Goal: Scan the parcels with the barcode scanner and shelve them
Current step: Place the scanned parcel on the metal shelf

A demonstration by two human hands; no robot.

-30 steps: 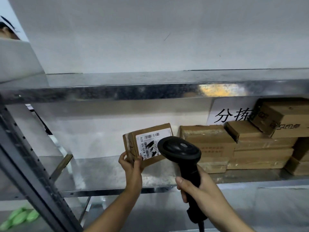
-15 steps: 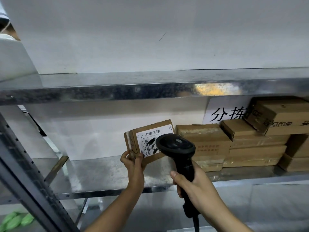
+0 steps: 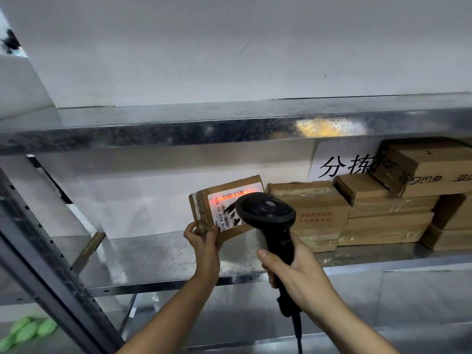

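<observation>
At far left a grey upright (image 3: 38, 256) of the rack crosses the view, with green objects (image 3: 28, 330) below it, too blurred to identify. The middle shelf (image 3: 143, 261) lies bare on its left half.

The left hand (image 3: 204, 242) grips the parcel (image 3: 224, 208) by its lower left corner, thumb on the label side and fingers curled behind. The parcel is held tilted above the shelf, clear of the surface, just left of the stacked boxes. Its white label (image 3: 231, 209) faces the camera; a red-orange beam lies across the barcode at the top edge.

The right hand (image 3: 301, 274) is closed round the handle of the scanner (image 3: 265, 213), whose head points at the label. The trigger finger is hidden behind the handle.

At right, a stack (image 3: 370, 215) of brown boxes sits on the shelf below a paper sign (image 3: 342, 164).

Assessment: the scan of this parcel appears in progress; whether it has registered cannot be told. Shelving it remains. The stacked boxes suggest earlier parcels are already placed, though their labels are not visible.

Obscured: the scanner head covers the label's right part; the sign's text and the rightmost boxes are cut off; the scanner cable leaves the bottom edge.
</observation>
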